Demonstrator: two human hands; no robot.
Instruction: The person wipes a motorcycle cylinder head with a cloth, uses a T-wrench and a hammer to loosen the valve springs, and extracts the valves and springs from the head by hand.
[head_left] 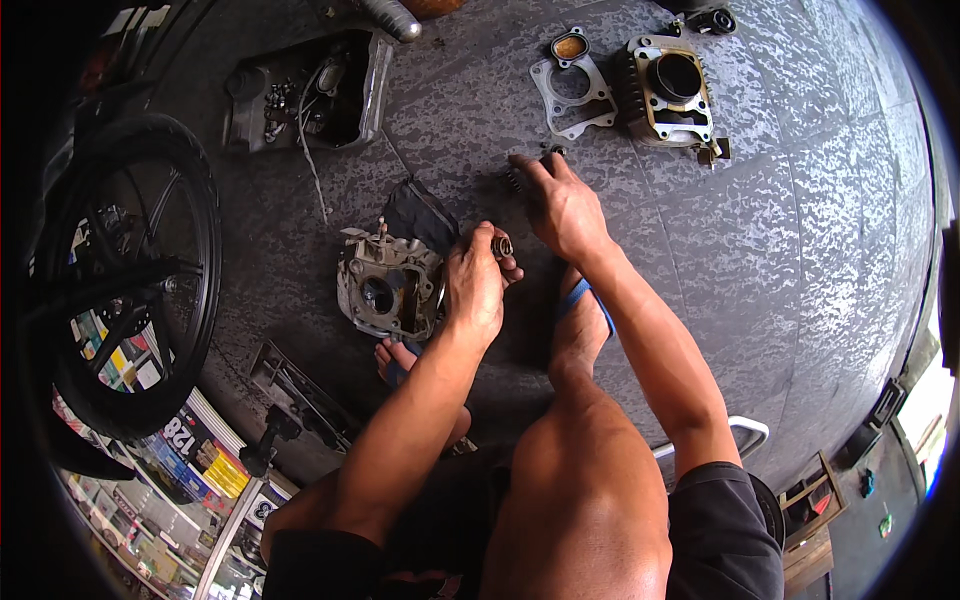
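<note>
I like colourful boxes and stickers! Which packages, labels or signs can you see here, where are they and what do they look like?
Flat printed packets: lower left, on the shelving, rectangular, white, yellow and black.
Small colourful labels: left, seen through the black wheel, green, yellow and white patches.
Screens: none in view.

Single head view, looking steeply down, close

- floor [800, 250] is dark grey tile with a pale mottled speckle all over
- cylinder head [388, 285] is dull grimy silver-grey, black cloth [420, 212] behind it
- cylinder block [668, 90] is dark with a brassy-tan top face
- gasket [570, 95] pale grey
- sandal strap [578, 295] bright blue
- wheel [120, 270] plain black
</note>
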